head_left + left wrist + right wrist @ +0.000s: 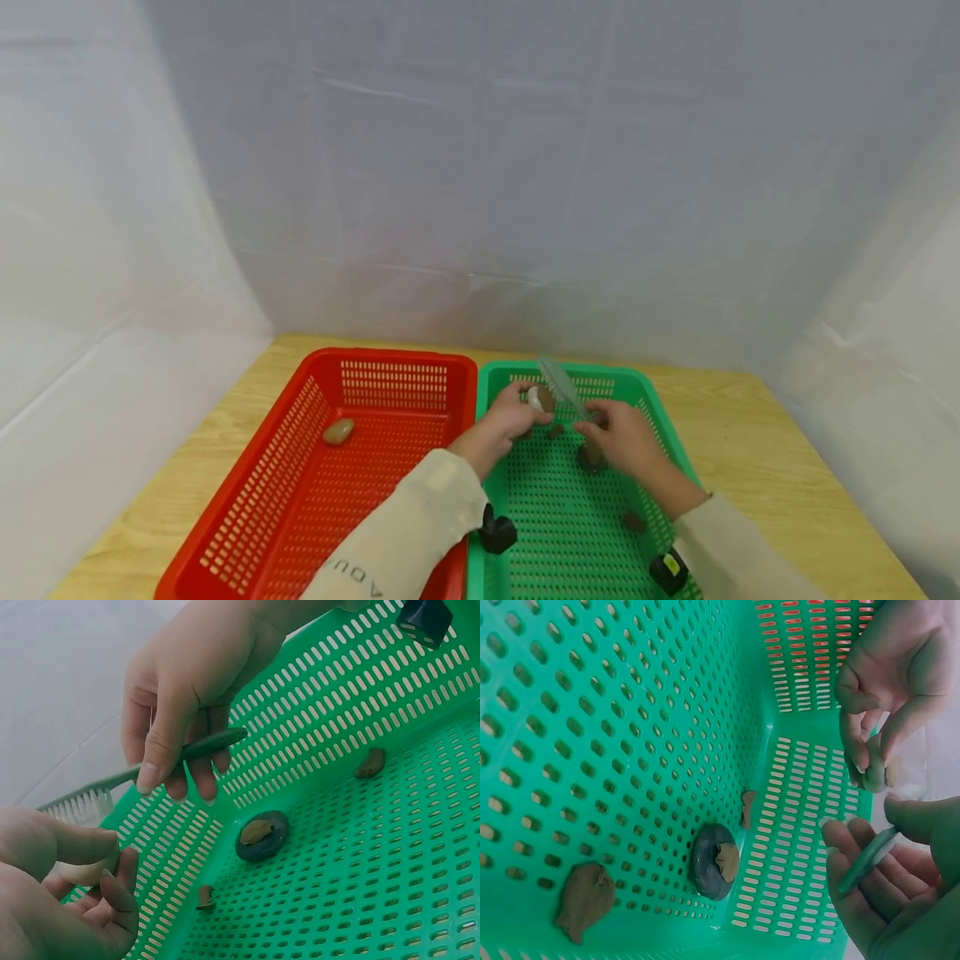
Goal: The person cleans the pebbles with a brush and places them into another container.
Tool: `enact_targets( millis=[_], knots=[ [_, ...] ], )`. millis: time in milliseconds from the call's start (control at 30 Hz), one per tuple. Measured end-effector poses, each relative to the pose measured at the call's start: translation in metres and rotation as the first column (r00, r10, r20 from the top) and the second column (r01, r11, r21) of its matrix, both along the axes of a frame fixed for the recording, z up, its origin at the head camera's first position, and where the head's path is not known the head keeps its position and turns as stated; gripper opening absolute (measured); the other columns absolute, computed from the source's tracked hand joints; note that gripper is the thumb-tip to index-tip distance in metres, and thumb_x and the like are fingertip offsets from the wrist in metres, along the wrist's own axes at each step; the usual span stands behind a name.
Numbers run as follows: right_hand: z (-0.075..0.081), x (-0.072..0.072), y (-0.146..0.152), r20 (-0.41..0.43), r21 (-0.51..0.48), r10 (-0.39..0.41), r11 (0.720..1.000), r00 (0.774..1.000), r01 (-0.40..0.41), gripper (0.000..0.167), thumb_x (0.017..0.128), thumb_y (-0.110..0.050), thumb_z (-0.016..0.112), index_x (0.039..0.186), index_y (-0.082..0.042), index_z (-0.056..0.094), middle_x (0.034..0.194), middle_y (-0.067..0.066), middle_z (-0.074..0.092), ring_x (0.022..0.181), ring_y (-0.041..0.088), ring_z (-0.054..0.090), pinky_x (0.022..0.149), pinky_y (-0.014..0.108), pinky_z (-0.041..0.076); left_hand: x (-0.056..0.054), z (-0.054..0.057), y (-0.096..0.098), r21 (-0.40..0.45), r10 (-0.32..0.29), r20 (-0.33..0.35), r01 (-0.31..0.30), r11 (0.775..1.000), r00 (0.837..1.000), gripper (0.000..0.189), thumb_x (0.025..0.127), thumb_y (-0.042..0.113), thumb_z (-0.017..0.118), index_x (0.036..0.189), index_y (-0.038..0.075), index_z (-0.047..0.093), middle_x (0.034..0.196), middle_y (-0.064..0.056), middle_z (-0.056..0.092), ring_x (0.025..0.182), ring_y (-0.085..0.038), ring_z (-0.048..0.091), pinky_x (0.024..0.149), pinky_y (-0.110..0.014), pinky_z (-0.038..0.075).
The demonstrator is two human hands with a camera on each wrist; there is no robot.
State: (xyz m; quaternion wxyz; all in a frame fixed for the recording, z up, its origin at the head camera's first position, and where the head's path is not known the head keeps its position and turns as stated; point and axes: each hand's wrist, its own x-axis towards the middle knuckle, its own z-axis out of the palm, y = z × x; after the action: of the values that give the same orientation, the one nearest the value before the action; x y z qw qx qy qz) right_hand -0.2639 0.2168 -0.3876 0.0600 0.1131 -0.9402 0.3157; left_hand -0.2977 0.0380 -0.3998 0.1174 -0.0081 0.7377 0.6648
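Over the far end of the green basket (pixel 495 492), my left hand (pixel 512 414) pinches a pale stone (pixel 536 399) with a brown, mud-like patch on one side. My right hand (pixel 624 440) grips a grey-green brush (pixel 112 780) by its handle, thumb on top. The white bristles (pixel 94 805) point down close by the stone in the left wrist view. Below the hands, a dark round stone (pixel 707 874) with a brown lump (pixel 257 831) on it lies on the basket floor. A small brown piece (pixel 206 898) sits near the far wall, and another brown lump (pixel 587 900) lies nearer the front.
A red basket (pixel 232 467) stands against the green one on the left, with a smooth tan stone (pixel 338 431) inside. Both are on a wooden table (pixel 750 450) with whitish sheeting (pixel 480 167) behind and at the sides.
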Motion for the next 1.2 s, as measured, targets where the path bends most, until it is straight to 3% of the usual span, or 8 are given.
enact_targets(
  millis=[133, 333, 533, 700, 1033, 1200],
  knots=[
    [-0.0003, -0.0005, -0.0004, -0.022, -0.019, -0.006, 1.0, 1.0, 0.006, 0.034, 0.092, -0.017, 0.068, 0.118, 0.004, 0.064, 0.095, 0.013, 0.072, 0.079, 0.022, 0.069, 0.066, 0.036, 0.055, 0.0, 0.0007, 0.0006, 0.009, 0.005, 0.008, -0.005, 1.0, 1.0, 0.057, 0.083, -0.003, 0.072, 0.135, 0.003, 0.049, 0.11, -0.014, 0.061, 0.073, -0.019, 0.052, 0.06, -0.023, 0.044],
    [-0.0018, -0.0007, -0.0029, -0.048, -0.037, 0.093, 0.995, 0.994, -0.095, 0.033, 0.09, -0.015, 0.07, 0.119, 0.0, 0.065, 0.088, 0.006, 0.072, 0.074, 0.013, 0.068, 0.066, 0.033, 0.055, 0.0005, 0.0012, -0.0003, 0.016, -0.005, 0.01, 0.005, 1.0, 1.0, 0.064, 0.083, -0.003, 0.071, 0.141, 0.002, 0.044, 0.123, -0.017, 0.059, 0.076, -0.02, 0.053, 0.06, -0.023, 0.044],
    [-0.0032, -0.0002, -0.0033, -0.061, -0.007, 0.143, 0.99, 0.988, -0.143, 0.025, 0.09, -0.015, 0.07, 0.113, -0.004, 0.067, 0.086, 0.002, 0.071, 0.076, 0.013, 0.067, 0.064, 0.031, 0.053, 0.0005, 0.0008, -0.0004, 0.033, -0.003, -0.014, 0.003, 0.999, 1.0, 0.067, 0.081, -0.007, 0.07, 0.141, 0.001, 0.041, 0.115, -0.017, 0.061, 0.076, -0.018, 0.052, 0.06, -0.023, 0.044],
    [-0.0034, 0.0005, -0.002, -0.042, 0.01, 0.144, 0.99, 0.989, -0.144, 0.025, 0.09, -0.017, 0.07, 0.112, -0.004, 0.068, 0.086, 0.002, 0.071, 0.074, 0.012, 0.065, 0.063, 0.031, 0.052, 0.0008, 0.0011, 0.0, 0.02, 0.004, -0.022, -0.004, 1.0, 1.0, 0.073, 0.08, -0.009, 0.07, 0.145, 0.003, 0.04, 0.119, -0.018, 0.059, 0.071, -0.017, 0.051, 0.058, -0.023, 0.043],
    [-0.0026, 0.001, -0.0003, 0.017, -0.029, 0.095, 0.995, 0.995, -0.094, 0.029, 0.089, -0.014, 0.071, 0.113, 0.002, 0.066, 0.088, 0.01, 0.072, 0.071, 0.014, 0.065, 0.057, 0.028, 0.051, 0.0031, 0.0036, -0.0009, 0.025, -0.009, -0.017, 0.009, 1.0, 1.0, 0.077, 0.079, -0.008, 0.07, 0.147, 0.004, 0.037, 0.118, -0.02, 0.06, 0.081, -0.02, 0.053, 0.061, -0.024, 0.044],
    [-0.0021, 0.0001, 0.0, 0.03, -0.033, 0.08, 0.996, 0.996, -0.079, 0.025, 0.089, -0.012, 0.07, 0.111, 0.0, 0.067, 0.086, 0.009, 0.072, 0.069, 0.014, 0.065, 0.056, 0.028, 0.051, 0.0034, 0.0038, -0.0005, 0.033, -0.018, -0.021, 0.019, 0.999, 1.0, 0.074, 0.082, -0.007, 0.069, 0.148, 0.005, 0.037, 0.114, -0.019, 0.061, 0.078, -0.019, 0.055, 0.061, -0.025, 0.044]
  ],
)
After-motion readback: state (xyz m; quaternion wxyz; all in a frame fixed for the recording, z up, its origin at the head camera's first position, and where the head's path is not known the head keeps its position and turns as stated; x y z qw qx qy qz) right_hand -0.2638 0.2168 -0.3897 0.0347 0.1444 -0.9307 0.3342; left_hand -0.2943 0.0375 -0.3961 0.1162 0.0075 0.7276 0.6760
